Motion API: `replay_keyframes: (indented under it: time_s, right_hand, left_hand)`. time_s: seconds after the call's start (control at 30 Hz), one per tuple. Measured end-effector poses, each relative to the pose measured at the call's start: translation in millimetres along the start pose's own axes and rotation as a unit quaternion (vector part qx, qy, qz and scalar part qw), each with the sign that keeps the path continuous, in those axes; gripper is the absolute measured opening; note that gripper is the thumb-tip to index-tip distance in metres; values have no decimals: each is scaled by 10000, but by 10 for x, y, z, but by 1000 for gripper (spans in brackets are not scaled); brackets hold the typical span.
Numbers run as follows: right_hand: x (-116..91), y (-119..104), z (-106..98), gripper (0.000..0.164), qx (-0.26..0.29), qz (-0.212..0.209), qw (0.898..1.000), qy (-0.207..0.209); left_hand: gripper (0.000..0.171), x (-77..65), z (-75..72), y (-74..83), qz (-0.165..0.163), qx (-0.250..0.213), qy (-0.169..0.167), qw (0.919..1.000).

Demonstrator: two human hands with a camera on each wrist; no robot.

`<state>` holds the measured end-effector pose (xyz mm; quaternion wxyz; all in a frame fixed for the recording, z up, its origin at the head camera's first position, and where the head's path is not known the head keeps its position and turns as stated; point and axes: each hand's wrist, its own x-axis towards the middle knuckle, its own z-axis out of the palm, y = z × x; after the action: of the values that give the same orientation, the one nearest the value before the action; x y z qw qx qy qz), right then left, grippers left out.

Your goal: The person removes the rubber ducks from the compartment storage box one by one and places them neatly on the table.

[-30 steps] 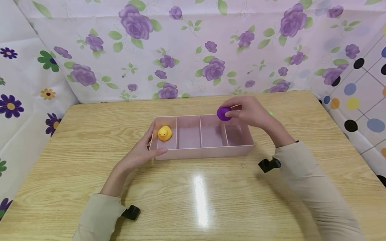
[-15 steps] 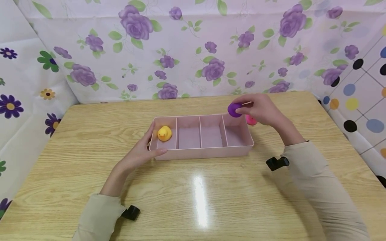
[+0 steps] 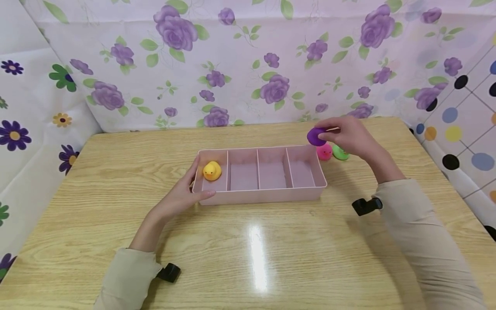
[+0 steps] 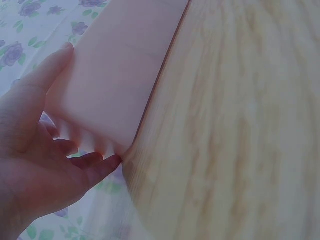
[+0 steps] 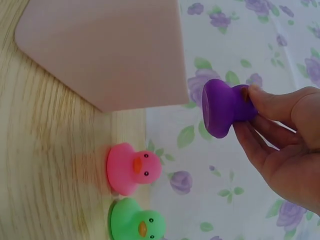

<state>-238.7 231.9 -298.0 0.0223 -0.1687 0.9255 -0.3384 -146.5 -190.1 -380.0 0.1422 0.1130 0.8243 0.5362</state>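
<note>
The purple rubber duck has shifted toward the right edge of the desk, pinched by the right hand outside the pink divided box, whose left end the left hand grips.

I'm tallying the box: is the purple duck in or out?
Out: the right hand holds the purple duck in the air, higher than the pink box.
</note>
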Motion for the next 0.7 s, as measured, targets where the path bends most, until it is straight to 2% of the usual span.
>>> replay_keyframes:
  time_s: [0.43,0.7]
  right_hand:
    - [-93,178,-156,32,-199,191,9996,64]
    - [-137,296,-223,34,-333,449,9984,87]
  left_hand:
    - [102,2,3,3,-12,9,15,10000]
    - [102,-6,-4,1,46,-28,-9,10000]
